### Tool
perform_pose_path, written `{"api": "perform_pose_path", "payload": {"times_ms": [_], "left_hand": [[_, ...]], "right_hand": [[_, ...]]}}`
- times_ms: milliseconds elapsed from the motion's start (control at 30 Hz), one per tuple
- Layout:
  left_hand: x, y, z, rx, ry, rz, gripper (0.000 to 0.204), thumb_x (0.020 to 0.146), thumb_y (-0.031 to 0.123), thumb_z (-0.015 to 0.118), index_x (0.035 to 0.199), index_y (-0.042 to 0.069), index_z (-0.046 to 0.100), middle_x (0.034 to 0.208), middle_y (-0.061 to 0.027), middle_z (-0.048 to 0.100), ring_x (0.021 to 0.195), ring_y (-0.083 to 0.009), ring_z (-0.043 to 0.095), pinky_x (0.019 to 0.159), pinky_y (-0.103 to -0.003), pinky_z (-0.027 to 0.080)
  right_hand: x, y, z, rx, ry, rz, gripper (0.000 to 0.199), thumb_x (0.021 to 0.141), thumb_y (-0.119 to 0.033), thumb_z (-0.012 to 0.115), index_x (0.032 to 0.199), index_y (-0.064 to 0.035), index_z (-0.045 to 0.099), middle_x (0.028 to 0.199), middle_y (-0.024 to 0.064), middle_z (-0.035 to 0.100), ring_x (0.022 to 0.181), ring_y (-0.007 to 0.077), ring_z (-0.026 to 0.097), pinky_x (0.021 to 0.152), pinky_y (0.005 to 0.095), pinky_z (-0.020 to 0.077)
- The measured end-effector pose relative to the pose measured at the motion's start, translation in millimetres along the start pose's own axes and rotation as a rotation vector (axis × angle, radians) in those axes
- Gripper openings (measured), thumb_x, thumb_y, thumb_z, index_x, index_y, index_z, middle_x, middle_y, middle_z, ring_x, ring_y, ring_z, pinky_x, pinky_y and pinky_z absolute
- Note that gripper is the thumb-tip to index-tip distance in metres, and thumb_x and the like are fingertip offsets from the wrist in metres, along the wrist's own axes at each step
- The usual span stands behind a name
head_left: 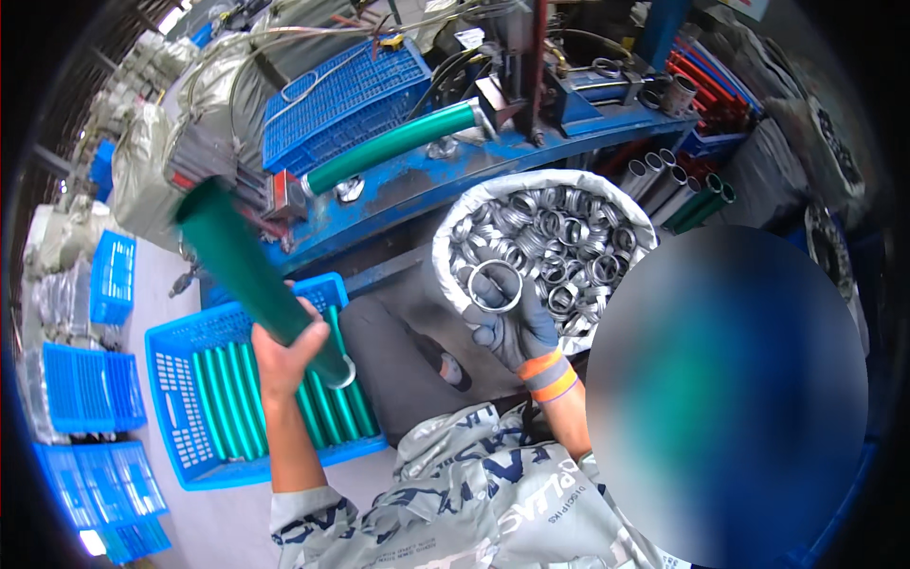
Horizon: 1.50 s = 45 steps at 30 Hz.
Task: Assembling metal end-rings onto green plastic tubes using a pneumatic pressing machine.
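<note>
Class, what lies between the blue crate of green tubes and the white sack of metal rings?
In the head view, the person's dark-trousered legs lie between the blue crate and the white sack of metal rings.

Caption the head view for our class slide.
A green tube in the left hand, a metal ring in the gloved right hand, a blue basket of tubes nearby.

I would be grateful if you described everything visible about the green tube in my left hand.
The green tube is long, straight and round, with a smooth deep-green surface and a silvery rim at its lower end; its material is uncertain. The upper end is blurred but looks open. It slants toward the picture's upper left, overlapping the blue basket in view. The left hand grips its lower half; any other contact is unclear.
</note>
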State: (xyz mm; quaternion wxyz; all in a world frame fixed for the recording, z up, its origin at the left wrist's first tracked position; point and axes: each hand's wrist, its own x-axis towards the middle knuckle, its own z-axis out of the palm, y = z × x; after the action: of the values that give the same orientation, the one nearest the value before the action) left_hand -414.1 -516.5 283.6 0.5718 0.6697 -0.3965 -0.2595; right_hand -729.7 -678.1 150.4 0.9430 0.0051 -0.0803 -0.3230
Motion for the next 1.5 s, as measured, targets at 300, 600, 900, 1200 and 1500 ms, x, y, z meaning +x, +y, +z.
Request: {"api": "perform_pose_path", "payload": {"times_ms": [300, 600, 900, 1200, 1500], "left_hand": [[-62, 23, 77, 0.701, -0.285, 0.185, 0.064, 0.076, 0.005, 0.088, 0.138, 0.003, 0.071, 0.116, -0.0154, 0.080, 0.105, -0.0277, 0.080, 0.096, -0.038, 0.061], [-59, 36, 76, 0.899, -0.441, 0.265, 0.060, 0.071, 0.004, 0.083, 0.130, 0.008, 0.075, 0.106, -0.0125, 0.078, 0.095, -0.0367, 0.076, 0.083, -0.045, 0.061], [-47, 10, 64, 0.885, -0.467, 0.246, 0.058, 0.073, 0.009, 0.080, 0.130, 0.015, 0.076, 0.102, -0.0099, 0.076, 0.096, -0.0355, 0.076, 0.082, -0.046, 0.061], [-42, -25, 68, 0.916, -0.397, 0.335, 0.063, 0.072, 0.007, 0.079, 0.134, 0.010, 0.074, 0.103, -0.0114, 0.075, 0.095, -0.0358, 0.074, 0.082, -0.047, 0.060], [-56, -42, 64, 0.824, -0.329, 0.225, 0.065, 0.070, 0.007, 0.081, 0.135, 0.008, 0.074, 0.105, -0.0140, 0.077, 0.098, -0.0377, 0.075, 0.087, -0.047, 0.061]], "right_hand": [[-40, -44, 37, -1.011, 0.208, -0.126, 0.117, 0.083, -0.003, 0.092, 0.178, 0.0028, 0.024, 0.153, 0.0203, 0.065, 0.140, 0.0271, 0.066, 0.126, 0.0428, 0.0470], [-68, -56, 26, -0.834, 0.119, -0.173, 0.117, 0.086, -0.006, 0.091, 0.181, -0.0044, 0.022, 0.160, 0.0206, 0.061, 0.144, 0.0276, 0.063, 0.123, 0.0412, 0.0490], [-68, -63, 1, -1.315, 0.185, -0.160, 0.086, 0.093, -0.020, 0.090, 0.166, 0.0065, 0.052, 0.163, 0.0159, 0.062, 0.149, 0.0237, 0.058, 0.127, 0.0409, 0.0428], [-37, -64, 9, -1.475, 0.268, -0.053, 0.069, 0.095, -0.006, 0.081, 0.160, 0.0064, 0.060, 0.159, 0.0173, 0.065, 0.146, 0.0233, 0.061, 0.125, 0.0371, 0.0454], [3, -25, 28, -1.873, 0.004, -0.210, 0.082, 0.104, -0.020, 0.074, 0.173, 0.0061, 0.037, 0.166, 0.0268, 0.054, 0.152, 0.0340, 0.055, 0.128, 0.0403, 0.0396]]}}
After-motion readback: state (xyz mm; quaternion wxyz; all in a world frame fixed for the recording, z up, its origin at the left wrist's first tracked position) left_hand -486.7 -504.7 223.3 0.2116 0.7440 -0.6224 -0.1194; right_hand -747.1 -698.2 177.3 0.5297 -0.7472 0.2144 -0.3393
